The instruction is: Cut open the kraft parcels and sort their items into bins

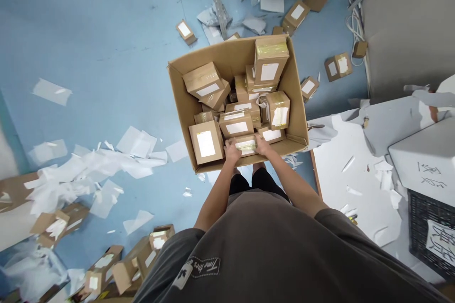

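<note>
One oblong, white-labelled brown cardboard box (pixel 246 145) is pinched at both ends by left hand (pixel 232 150) and right hand (pixel 262 145), presumably for balance, inside a large open brown cardboard carton (pixel 222 56).

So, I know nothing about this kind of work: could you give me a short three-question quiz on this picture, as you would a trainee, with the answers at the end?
1. Multiple choice: what lies between the left hand and the right hand?
a) a coil of white cable
b) a small cardboard box
c) a pair of shoes

2. True or false: the large carton is closed.

3. Fill in the blank: the floor, with white paper sheets scattered on it, is ____ in colour.

Key: 1: b. 2: False; it is open, with other boxes showing inside. 3: blue.
</note>
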`<action>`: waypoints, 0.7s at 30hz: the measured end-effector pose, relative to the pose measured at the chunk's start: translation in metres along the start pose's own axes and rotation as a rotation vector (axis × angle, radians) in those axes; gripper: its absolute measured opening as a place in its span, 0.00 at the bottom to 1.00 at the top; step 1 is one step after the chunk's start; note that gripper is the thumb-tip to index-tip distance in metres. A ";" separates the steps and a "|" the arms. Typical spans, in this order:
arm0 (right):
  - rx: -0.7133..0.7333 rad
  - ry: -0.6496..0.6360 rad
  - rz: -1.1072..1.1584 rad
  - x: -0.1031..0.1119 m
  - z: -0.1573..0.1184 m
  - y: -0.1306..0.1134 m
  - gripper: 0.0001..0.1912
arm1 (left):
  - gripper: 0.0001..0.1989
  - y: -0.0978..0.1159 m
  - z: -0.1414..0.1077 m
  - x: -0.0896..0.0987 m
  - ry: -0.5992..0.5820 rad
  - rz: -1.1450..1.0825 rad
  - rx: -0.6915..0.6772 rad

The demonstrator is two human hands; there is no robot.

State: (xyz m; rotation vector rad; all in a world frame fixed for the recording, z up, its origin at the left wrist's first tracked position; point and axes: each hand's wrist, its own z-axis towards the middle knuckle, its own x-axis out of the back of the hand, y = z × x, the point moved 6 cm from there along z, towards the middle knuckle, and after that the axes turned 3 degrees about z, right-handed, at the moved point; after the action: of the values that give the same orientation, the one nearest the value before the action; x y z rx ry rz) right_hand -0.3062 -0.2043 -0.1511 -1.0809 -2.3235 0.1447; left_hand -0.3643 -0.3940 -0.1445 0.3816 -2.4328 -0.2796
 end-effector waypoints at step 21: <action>-0.249 0.952 0.368 0.091 -0.327 0.078 0.44 | 0.38 0.221 -0.213 0.067 0.170 0.237 -1.095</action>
State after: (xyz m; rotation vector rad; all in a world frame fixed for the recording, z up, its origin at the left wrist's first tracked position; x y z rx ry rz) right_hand -0.1256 -0.1297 0.1370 -1.3079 -1.3027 -0.4441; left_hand -0.3237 -0.2320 0.1219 -0.3522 -1.7855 -1.3013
